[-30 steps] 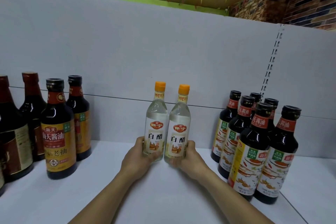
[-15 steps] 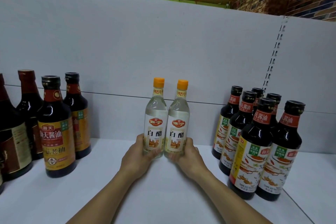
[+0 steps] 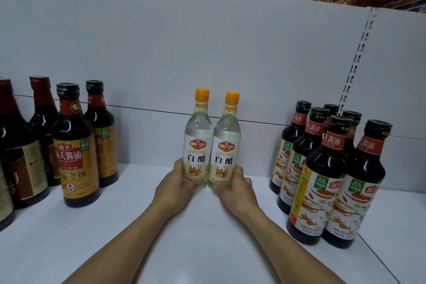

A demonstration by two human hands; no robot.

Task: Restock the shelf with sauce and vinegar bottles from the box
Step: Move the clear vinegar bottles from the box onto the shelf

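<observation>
Two clear white vinegar bottles with orange caps stand upright side by side in the middle of the white shelf. My left hand wraps the base of the left vinegar bottle. My right hand wraps the base of the right vinegar bottle. The two bottles touch each other and sit close to the shelf's back panel. The box is out of view.
Dark soy sauce bottles with yellow labels stand in a group at the left. Several dark soy sauce bottles with white and red labels stand at the right. A slotted upright runs up the grey back panel.
The two vinegar bottles stay in my hands at the same spot on the shelf. The view has shifted slightly downward; no clear movement of the bottles.
</observation>
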